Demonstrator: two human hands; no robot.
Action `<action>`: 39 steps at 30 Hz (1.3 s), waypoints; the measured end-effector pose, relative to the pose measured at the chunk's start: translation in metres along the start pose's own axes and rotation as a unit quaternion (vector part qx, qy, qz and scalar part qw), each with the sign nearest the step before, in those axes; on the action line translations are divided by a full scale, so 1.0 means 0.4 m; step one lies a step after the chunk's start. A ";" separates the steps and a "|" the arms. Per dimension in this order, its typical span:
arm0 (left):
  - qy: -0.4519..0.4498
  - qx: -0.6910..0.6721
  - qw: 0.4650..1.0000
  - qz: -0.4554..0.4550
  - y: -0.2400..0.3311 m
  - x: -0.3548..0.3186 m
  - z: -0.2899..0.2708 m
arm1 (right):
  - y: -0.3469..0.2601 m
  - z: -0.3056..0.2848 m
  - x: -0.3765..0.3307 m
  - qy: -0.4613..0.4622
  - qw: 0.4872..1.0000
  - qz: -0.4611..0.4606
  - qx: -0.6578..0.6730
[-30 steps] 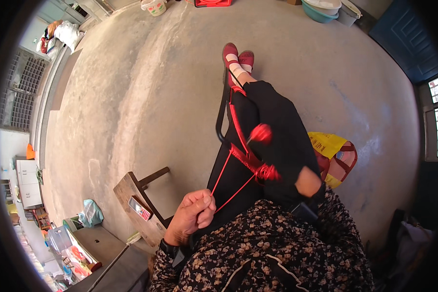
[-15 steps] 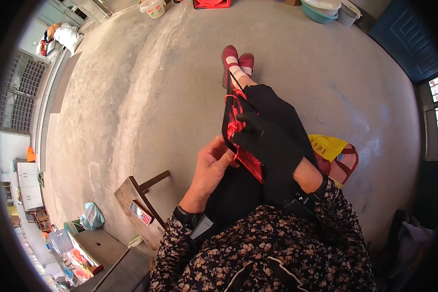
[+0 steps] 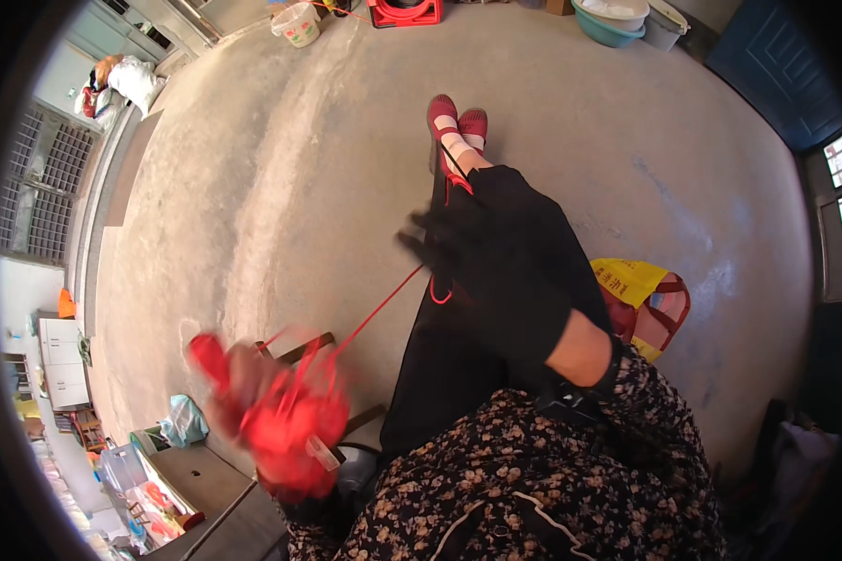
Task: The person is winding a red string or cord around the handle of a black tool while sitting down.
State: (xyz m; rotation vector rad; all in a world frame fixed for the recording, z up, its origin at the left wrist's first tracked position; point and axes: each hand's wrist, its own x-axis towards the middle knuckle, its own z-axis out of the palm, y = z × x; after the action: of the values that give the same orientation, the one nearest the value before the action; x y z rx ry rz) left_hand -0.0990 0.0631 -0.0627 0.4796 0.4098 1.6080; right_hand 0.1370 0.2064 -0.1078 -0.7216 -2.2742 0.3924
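Note:
My bare left hand point(image 3: 243, 376), smeared by motion, is off to the lower left, closed on a red bundle of cord point(image 3: 290, 430) that looks like yarn. A small pale label point(image 3: 323, 454) shows on the bundle. One red strand point(image 3: 376, 312) runs taut from it up to my right hand point(image 3: 496, 280), which wears a black glove and is over my dark trouser legs. Some gloved fingers reach out to the left; what lies beneath them is hidden. A red loop point(image 3: 440, 292) hangs under these fingers. Beyond them, a thin black strap point(image 3: 455, 161) runs toward my crossed feet in red shoes point(image 3: 442, 110).
A yellow and red bag point(image 3: 641, 299) stands on the floor at my right. The wooden stool point(image 3: 306, 348) at my left is mostly covered by the red bundle. A light blue plastic bag point(image 3: 184, 421) is farther left. Basins point(image 3: 608, 28) and a bucket point(image 3: 297, 26) stand far off.
My left hand has swung from the lap to the lower left and now has the red bundle, drawing out a strand. The gloved hand has shifted left and covers the red piece seen before.

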 end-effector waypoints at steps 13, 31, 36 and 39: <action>0.294 0.267 0.916 0.052 -0.085 0.055 -0.127 | -0.035 -0.212 -0.145 -0.290 0.818 0.204 0.453; 0.128 0.591 0.795 -0.044 -0.367 0.159 -0.085 | -0.021 -0.229 -0.263 -0.098 0.895 0.264 0.346; 0.203 0.313 0.925 0.071 -0.234 0.206 -0.067 | 0.130 -0.196 -0.073 0.062 0.973 0.210 0.068; 0.132 0.517 0.843 0.071 -0.192 0.205 -0.133 | 0.119 -0.136 -0.059 0.040 0.976 0.210 0.040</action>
State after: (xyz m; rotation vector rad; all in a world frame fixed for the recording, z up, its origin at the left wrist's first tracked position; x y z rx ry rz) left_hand -0.0681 0.1527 -0.1428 1.1135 1.5142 1.4845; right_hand 0.2079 0.2340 -0.1043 -1.1588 -2.0102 0.6359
